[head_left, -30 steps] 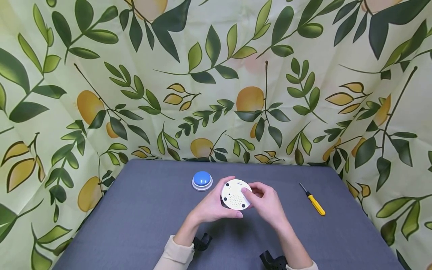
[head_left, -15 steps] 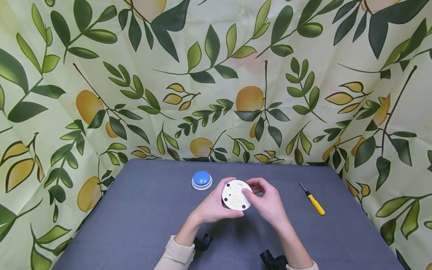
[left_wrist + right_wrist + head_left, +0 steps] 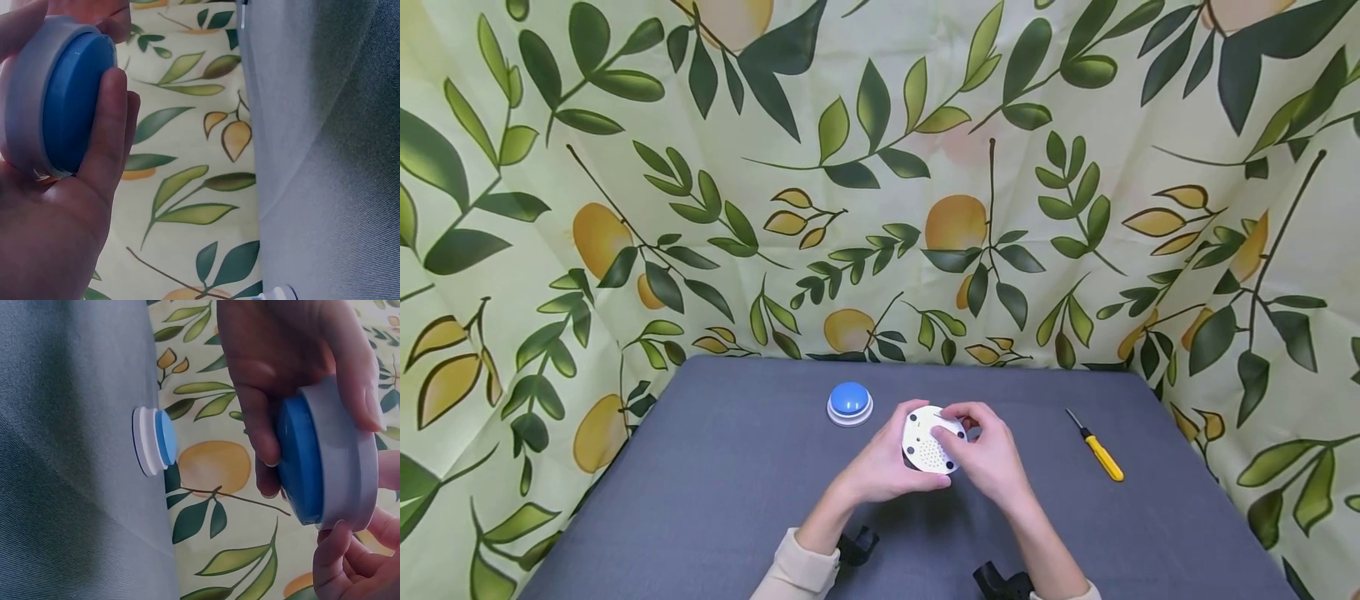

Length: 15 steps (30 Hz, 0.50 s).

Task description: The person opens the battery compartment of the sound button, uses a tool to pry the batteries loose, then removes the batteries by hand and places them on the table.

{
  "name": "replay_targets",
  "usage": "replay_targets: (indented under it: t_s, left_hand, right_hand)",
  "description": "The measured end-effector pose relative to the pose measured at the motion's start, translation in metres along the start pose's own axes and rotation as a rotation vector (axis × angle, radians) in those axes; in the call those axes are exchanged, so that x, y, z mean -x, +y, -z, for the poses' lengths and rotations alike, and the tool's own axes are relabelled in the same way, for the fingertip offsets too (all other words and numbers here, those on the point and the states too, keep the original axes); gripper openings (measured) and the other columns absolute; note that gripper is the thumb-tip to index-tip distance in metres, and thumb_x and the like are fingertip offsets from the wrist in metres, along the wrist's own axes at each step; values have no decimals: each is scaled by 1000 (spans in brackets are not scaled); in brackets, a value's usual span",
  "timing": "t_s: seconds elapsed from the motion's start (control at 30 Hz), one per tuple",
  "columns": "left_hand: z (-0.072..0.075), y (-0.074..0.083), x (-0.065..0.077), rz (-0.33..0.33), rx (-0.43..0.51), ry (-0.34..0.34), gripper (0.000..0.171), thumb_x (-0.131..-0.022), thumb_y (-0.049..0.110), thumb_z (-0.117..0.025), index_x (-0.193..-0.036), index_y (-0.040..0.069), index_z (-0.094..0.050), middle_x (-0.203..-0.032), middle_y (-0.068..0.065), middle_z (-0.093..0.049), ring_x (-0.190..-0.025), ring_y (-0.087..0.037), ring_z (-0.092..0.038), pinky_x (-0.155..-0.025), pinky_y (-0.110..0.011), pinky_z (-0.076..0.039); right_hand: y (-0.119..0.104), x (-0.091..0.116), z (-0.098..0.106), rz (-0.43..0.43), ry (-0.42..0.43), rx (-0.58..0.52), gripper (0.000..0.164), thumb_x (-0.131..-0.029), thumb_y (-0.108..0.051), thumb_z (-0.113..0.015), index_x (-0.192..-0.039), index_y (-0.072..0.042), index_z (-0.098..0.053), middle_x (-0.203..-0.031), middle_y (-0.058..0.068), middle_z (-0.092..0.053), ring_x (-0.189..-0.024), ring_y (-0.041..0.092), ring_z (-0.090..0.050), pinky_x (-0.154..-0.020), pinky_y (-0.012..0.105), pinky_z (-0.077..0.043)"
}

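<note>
Holding the upturned button (image 3: 924, 455) just below right of frame centre: left hand (image 3: 882, 469) wraps it, right hand (image 3: 989, 457) pinches its edge; may drop if left slackens under right's push.

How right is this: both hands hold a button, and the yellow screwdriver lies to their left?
One error: the left hand and right hand do hold a button, but the head view shows the yellow screwdriver to their right.
</note>
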<state>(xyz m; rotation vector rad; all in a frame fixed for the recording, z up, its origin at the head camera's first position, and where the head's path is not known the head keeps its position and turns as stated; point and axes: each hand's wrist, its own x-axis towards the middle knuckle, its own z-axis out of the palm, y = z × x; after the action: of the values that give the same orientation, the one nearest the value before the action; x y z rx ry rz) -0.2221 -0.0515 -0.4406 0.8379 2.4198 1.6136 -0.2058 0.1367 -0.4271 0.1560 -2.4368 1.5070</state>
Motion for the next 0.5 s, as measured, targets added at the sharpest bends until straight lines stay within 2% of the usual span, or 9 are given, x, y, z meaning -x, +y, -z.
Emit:
replay_targets:
  t_s: [0.17,0.5]
  left_hand:
    - [-1,0,1,-4,-20,12,97,-75,34,-91,-150,16,-32,-131,2,-56,-110,-12,-56,-96,-32,-45]
    - [-2,0,1,-8,-38,11,97,-74,34,-91,-150,12,-33,-129,0,-57,-108,-12,-56,-95,-31,-45]
  right_hand:
    - [1,0,-2,-31,-1,1,25,-83,-15,-84,-106,-10,-74,-99,4,-65,-91,21,-53,-74,29,-45]
    - [-2,0,-5,-54,-3,-38,24,-84,-17,-84,-104,-8,-76,-101,5,-66,-92,21,-54,-76,30,-45]
